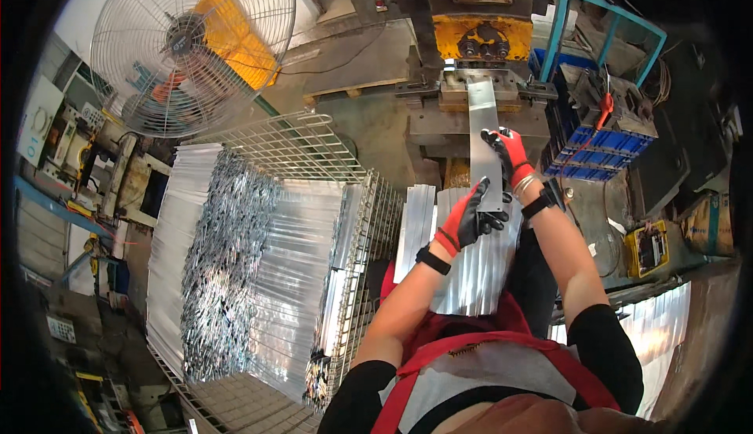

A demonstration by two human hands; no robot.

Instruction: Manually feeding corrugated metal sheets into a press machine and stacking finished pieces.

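Note:
A long flat metal strip (485,152) runs away from me, its far end at the die of a press (480,38). My left hand (473,216), in a red and black glove, grips the strip's near end. Farther along, my right hand (510,152), gloved alike, is closed on the strip's right edge. Beneath my hands, over my lap, lie several more metal strips (471,285) side by side. The strip's far tip rests on or just over the die; I cannot tell which.
At left stands a wire cage (369,254) full of stacked metal strips (294,238). A large fan (188,42) is behind it. Blue crates (584,148) stand right of the press, with a yellow bin (648,247) nearer. More strips (659,336) lie at lower right.

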